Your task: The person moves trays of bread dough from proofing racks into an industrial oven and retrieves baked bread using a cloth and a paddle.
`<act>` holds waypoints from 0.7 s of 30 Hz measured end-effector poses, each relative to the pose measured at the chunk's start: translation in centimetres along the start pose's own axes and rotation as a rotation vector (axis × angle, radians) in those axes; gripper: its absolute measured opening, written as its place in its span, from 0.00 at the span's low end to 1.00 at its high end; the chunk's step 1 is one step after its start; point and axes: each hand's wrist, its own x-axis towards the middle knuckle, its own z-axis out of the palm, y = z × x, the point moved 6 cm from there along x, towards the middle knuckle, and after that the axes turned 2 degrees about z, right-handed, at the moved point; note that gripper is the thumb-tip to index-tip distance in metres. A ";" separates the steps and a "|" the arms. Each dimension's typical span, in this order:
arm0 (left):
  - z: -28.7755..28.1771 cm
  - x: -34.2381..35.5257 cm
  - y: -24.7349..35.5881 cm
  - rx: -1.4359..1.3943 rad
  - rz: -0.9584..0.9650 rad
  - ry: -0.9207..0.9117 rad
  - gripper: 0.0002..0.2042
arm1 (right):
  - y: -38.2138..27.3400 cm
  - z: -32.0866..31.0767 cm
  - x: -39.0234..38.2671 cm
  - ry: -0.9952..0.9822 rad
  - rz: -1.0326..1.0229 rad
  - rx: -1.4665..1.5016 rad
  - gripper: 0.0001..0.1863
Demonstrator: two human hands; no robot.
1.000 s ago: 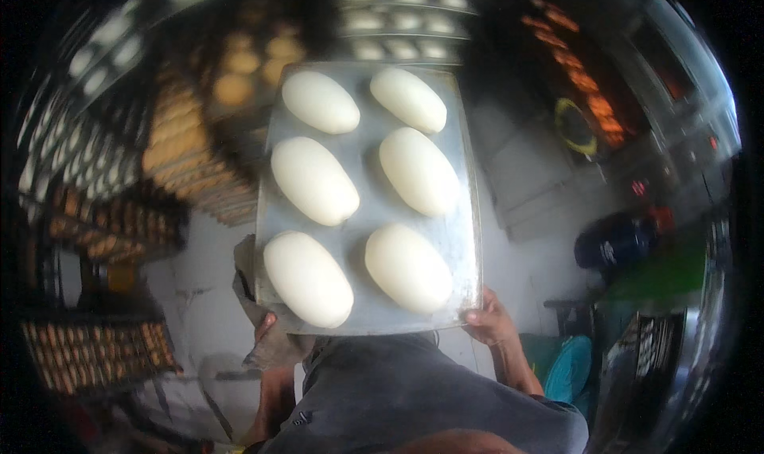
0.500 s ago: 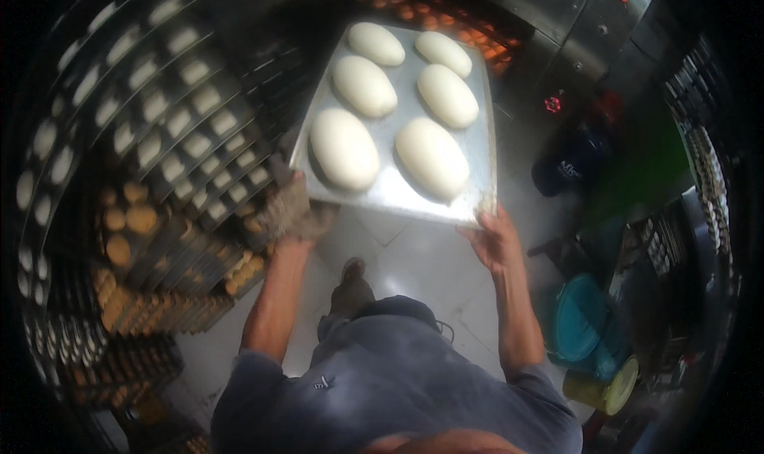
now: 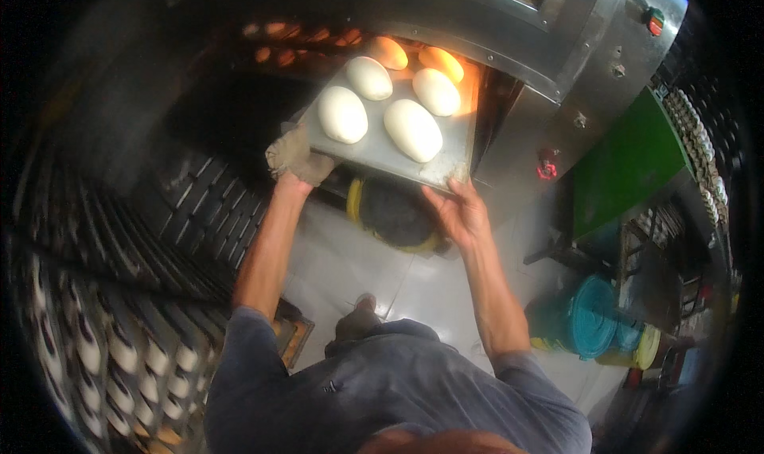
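A metal baking tray [image 3: 374, 134] with several large oval pieces of pale dough [image 3: 413, 130] is held out in front of me. Its far end sits inside the glowing mouth of an oven [image 3: 493, 32], where the farthest pieces look orange in the light. My left hand [image 3: 301, 158], in a worn cloth mitt, is closed on the tray's near left corner. At the near right corner, my bare right hand [image 3: 461, 214] grips the rim, thumb near the top edge. The fingers under the tray are partly hidden.
Small browning rolls [image 3: 286, 56] lie deeper in the oven, left of the tray. A red valve knob [image 3: 547, 166] sticks out at right. Racks of pale dough [image 3: 119, 354] stand at lower left. A green panel [image 3: 629, 167] and a teal bucket [image 3: 585, 317] are to my right.
I have turned toward the oven, and the tray's far end has gone into its lit opening. Both hands keep their hold. The dough racks have shifted to the lower left of view.
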 end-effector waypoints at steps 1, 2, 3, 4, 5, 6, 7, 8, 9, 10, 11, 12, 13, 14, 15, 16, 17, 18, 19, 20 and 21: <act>1.5 1.4 -0.9 -0.333 -0.134 -0.030 0.29 | -0.1 0.2 1.6 0.043 -0.028 0.006 0.28; 3.1 2.6 -1.9 -0.656 -0.282 -0.017 0.27 | -0.1 0.0 3.0 0.088 -0.055 0.013 0.27; 7.3 2.6 -6.2 -1.225 -0.418 0.043 0.26 | 0.3 0.2 4.7 0.091 -0.065 0.026 0.25; 10.3 3.1 -8.6 -1.793 -0.553 0.109 0.25 | 0.5 -0.7 6.5 0.128 -0.057 0.102 0.25; 11.7 4.3 -8.6 -1.764 -0.589 0.062 0.24 | 0.3 -1.9 8.1 0.170 -0.065 0.170 0.25; 13.3 5.6 -8.3 -1.733 -0.624 0.014 0.24 | 0.0 -3.0 8.9 0.211 -0.076 0.239 0.25; 14.6 7.1 -8.2 -1.696 -0.652 -0.018 0.23 | -0.5 -1.9 9.3 0.205 -0.058 0.225 0.28; 15.5 8.5 -7.4 -1.657 -0.678 -0.052 0.23 | -1.0 -1.1 9.2 0.215 -0.072 0.122 0.29; 16.1 9.9 -7.0 -1.648 -0.751 -0.014 0.23 | -1.3 -0.4 8.6 0.225 -0.085 0.020 0.31; 17.3 11.4 -7.0 -1.652 -0.770 -0.066 0.23 | -1.4 0.2 7.7 0.237 -0.096 -0.085 0.32; 18.4 13.3 -7.1 -1.657 -0.783 -0.109 0.23 | -1.2 1.2 6.6 0.139 -0.089 -0.144 0.36; 19.5 14.9 -7.1 -1.661 -0.801 -0.154 0.23 | -0.8 1.5 5.2 0.131 -0.054 -0.195 0.36; 20.5 16.6 -6.9 -1.644 -0.819 -0.187 0.22 | -0.6 1.2 3.8 0.136 -0.028 -0.230 0.35; 21.6 17.8 -6.8 -1.640 -0.827 -0.212 0.21 | -0.3 1.0 2.6 0.135 0.007 -0.266 0.35; 22.4 19.0 -6.7 -1.632 -0.832 -0.229 0.20 | -0.2 0.5 1.5 0.149 0.030 -0.288 0.33; 23.4 20.2 -6.5 -1.616 -0.832 -0.253 0.19 | 0.0 -0.1 0.2 0.168 0.051 -0.303 0.32; 24.2 21.0 -6.4 -1.599 -0.837 -0.275 0.18 | 0.2 -0.7 -1.0 0.184 0.078 -0.318 0.31; 25.0 22.0 -6.4 -1.581 -0.833 -0.293 0.16 | 0.1 -1.1 -2.3 0.186 0.085 -0.364 0.30; 25.8 22.8 -6.3 -1.567 -0.833 -0.313 0.16 | 0.0 -1.4 -3.6 0.188 0.093 -0.412 0.29; 26.4 23.6 -6.3 -1.549 -0.825 -0.334 0.15 | -0.2 -1.8 -4.5 0.177 0.110 -0.457 0.27; 27.1 24.3 -6.2 -1.536 -0.814 -0.352 0.14 | -0.6 -1.9 -5.2 0.168 0.132 -0.458 0.26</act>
